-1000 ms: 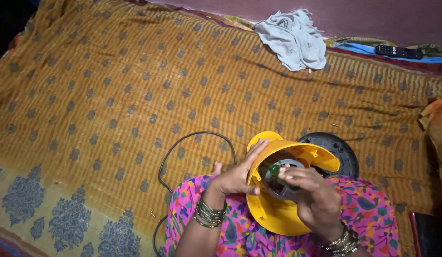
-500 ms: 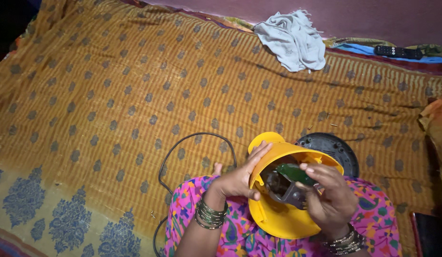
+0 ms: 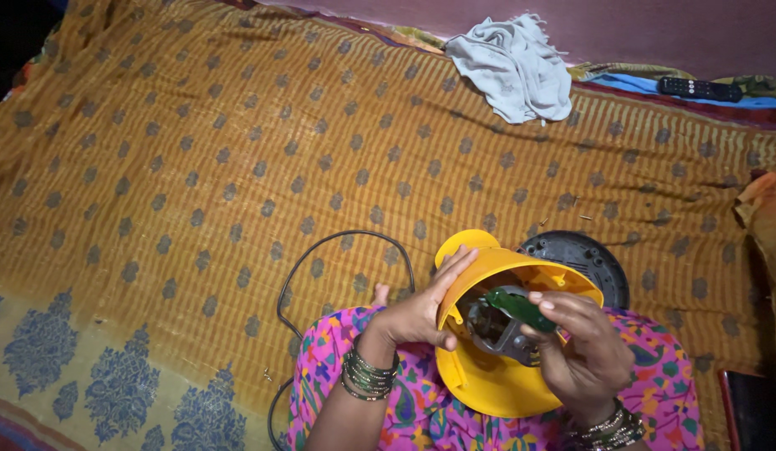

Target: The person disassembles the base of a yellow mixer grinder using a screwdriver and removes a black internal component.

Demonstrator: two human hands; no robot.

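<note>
The yellow housing (image 3: 497, 380) (a bucket-shaped plastic shell with its open side facing up) rests on the person's lap, over the pink floral garment (image 3: 421, 418). This housing serves as the reference for all positions below.

The left hand (image 3: 421, 313) grips the housing's left rim, fingers curled over the edge and thumb against the outer wall. Green bangles (image 3: 367, 376) sit on that wrist. The right hand (image 3: 584, 351) is at the housing's right side, closed on a small green part (image 3: 517, 307), pinched between thumb and fingertips just above the opening. Below the green part, inside the housing, lies a grey motor-like assembly (image 3: 492, 330); its details cannot be resolved.

Behind the housing, touching or nearly touching its far rim, a dark round base plate (image 3: 588, 259) lies flat on the patterned orange bed cover (image 3: 196, 167). A black cord (image 3: 321, 259) loops across the cover to the left of the housing. Well beyond the housing, near the wall, lies a crumpled grey cloth (image 3: 513, 71); further right of it, a black remote control (image 3: 697, 88).
</note>
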